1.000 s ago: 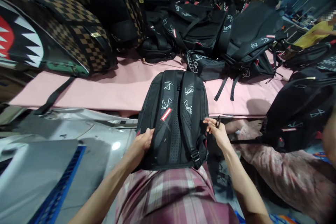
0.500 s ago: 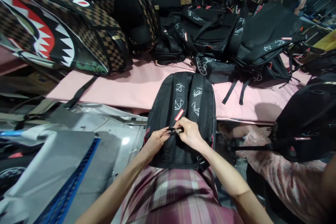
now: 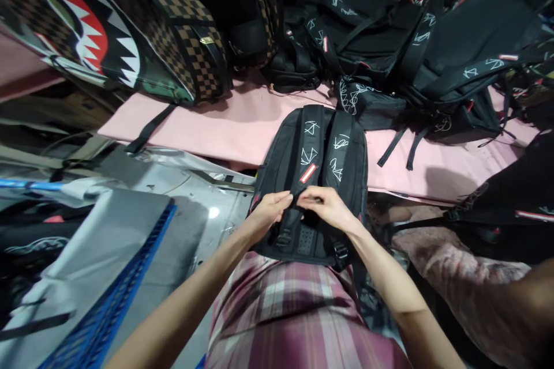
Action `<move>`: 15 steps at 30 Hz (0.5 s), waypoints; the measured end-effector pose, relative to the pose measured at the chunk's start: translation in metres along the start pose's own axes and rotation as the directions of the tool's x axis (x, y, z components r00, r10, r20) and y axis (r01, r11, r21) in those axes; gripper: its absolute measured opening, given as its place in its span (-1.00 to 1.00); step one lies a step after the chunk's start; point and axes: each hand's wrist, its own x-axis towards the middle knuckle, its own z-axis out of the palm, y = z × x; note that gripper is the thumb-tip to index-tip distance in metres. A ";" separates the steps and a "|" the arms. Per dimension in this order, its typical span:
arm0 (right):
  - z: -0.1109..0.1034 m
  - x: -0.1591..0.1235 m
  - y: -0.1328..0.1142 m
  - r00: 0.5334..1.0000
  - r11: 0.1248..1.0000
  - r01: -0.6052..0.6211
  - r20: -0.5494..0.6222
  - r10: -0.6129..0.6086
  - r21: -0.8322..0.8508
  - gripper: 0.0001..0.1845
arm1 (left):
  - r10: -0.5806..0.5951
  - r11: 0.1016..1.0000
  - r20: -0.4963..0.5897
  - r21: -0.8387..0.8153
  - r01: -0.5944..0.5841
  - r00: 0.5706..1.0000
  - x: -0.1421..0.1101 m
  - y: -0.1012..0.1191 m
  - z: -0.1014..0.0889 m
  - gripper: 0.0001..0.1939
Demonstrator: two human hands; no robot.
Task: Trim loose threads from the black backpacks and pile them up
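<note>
Both hands have come in from the backpack (image 3: 318, 179)'s sides: left hand (image 3: 272, 210) and right hand (image 3: 325, 207) now pinch together at its straps (image 3: 309, 153), fingertips nearly touching. The backpack lies back-up, its top on the pink worktop (image 3: 225, 127), bottom against the plaid lap (image 3: 285, 305), so it looks like strap fiddling is underway.

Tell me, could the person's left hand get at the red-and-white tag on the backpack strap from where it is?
Probably yes. The left hand rests on the black backpack just below the red-and-white tag, and nothing covers it.
</note>
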 end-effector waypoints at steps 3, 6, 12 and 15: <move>-0.021 -0.015 0.014 0.957 0.965 -0.153 -0.213 0.198 0.213 -0.80 | -0.016 1.000 0.004 -0.026 0.016 1.000 -0.001 0.000 -0.002 -0.54; -0.040 -0.036 0.042 0.818 0.936 -0.281 -0.457 0.349 0.213 -0.76 | -0.033 0.999 -0.021 -0.030 0.032 0.999 0.001 -0.003 -0.005 -0.53; -0.027 -0.068 0.050 0.783 0.872 -0.437 -0.383 0.489 0.220 -0.67 | 0.031 0.978 -0.211 0.206 0.013 0.977 -0.002 0.007 -0.018 -0.40; -0.013 -0.062 0.043 0.814 0.866 -0.435 -0.303 0.495 0.246 -0.77 | 0.132 0.966 -0.306 0.251 -0.054 0.943 0.008 0.023 -0.038 -0.33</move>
